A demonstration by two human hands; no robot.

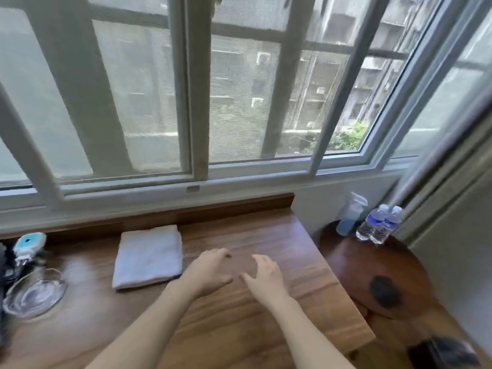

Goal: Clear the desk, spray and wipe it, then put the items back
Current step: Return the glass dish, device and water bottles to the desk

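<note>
Both hands — left (210,272), right (262,276) — hover open and empty over the desk (306,265), bottles (378,226) parked aside for wiping.

On the table (239,315) there is one folded white towel (149,258). At its left end there is one glass ashtray (34,294) and one white device with a blue mark (28,245); the dark things beside it are too blurred to count. Two bare hands are over the table, one left hand (209,272) and one right hand (262,275). On the round side table (372,275) to the right there are two water bottles (379,225) with blue labels and one spray bottle (351,213) with blue liquid. One dark spot (384,291) is on its top.
</note>
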